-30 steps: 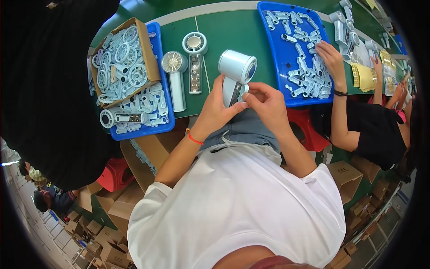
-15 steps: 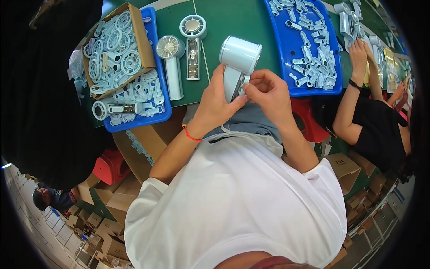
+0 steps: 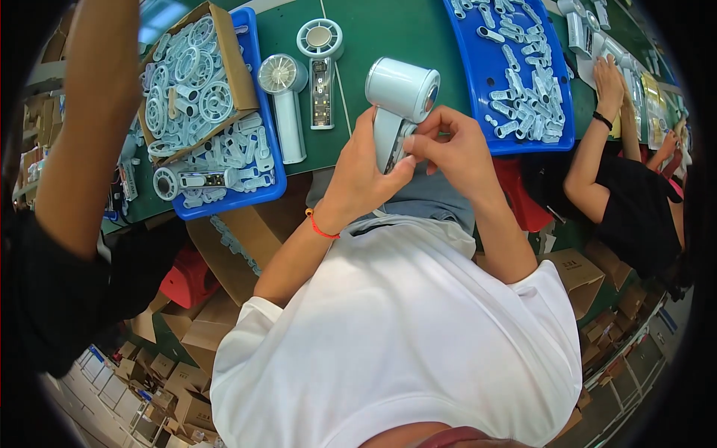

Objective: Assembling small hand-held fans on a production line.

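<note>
My left hand (image 3: 357, 168) is wrapped round the handle of a pale blue handheld fan (image 3: 402, 84), its round head up and tilted to the right. The handle's right side is uncovered and shows inner parts. There, the thumb and fingers of my right hand (image 3: 457, 153) are pinched together against the handle edge. Whatever lies between those fingertips is too small and covered to make out. On the table left of my hands lie a whole handheld fan (image 3: 290, 112) and another fan (image 3: 321, 82) with its handle open and circuit board showing.
At left, a blue tray (image 3: 275, 179) bears a cardboard box (image 3: 243, 82) of fan rings and loose parts. Another blue tray (image 3: 478, 75) of handle pieces is at right. People work on both sides; one arm (image 3: 89, 134) reaches in at far left. The green table (image 3: 388, 30) lies beneath.
My right fingers have closed in on the handle edge, and the fan head has turned slightly to show its right end. At far left, the neighbour's arm has come into view.
</note>
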{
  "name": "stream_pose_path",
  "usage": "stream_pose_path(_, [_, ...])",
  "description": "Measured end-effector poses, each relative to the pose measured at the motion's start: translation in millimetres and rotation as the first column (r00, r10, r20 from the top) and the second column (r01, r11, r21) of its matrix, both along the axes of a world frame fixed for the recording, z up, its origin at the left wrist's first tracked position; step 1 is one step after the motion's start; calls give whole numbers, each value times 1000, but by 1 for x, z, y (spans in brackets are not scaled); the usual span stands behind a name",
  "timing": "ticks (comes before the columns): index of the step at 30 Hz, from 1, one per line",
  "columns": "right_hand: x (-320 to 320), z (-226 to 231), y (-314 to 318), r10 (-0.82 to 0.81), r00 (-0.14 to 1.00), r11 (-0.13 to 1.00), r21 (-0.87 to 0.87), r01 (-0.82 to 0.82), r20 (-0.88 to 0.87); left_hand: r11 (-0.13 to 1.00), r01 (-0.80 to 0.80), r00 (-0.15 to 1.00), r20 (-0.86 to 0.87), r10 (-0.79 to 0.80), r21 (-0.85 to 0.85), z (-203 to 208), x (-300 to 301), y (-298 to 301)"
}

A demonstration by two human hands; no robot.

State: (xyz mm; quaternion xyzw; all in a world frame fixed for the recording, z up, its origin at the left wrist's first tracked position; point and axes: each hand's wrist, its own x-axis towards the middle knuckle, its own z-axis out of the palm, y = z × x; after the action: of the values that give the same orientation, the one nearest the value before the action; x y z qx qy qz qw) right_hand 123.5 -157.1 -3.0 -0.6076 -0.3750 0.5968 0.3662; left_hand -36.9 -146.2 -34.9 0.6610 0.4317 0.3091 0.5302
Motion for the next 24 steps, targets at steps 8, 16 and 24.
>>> stream_pose_path(8, [1, -25, -2, 83, 991, 989, 127, -69, -103, 923, 138, 983, 166, -83, -358, 9, -7, 3])
stream_pose_path(16, [-10, -40, 4, -6, 998, 957, 289, 25, -67, 952, 97, 995, -3, -101, 289, -5, 10, 12])
stream_pose_path(24, [-8, -70, 44, -206, 901, 655, 738, -164, 382, 869, -308, 939, -22, 343, 388, -50, 8, 13])
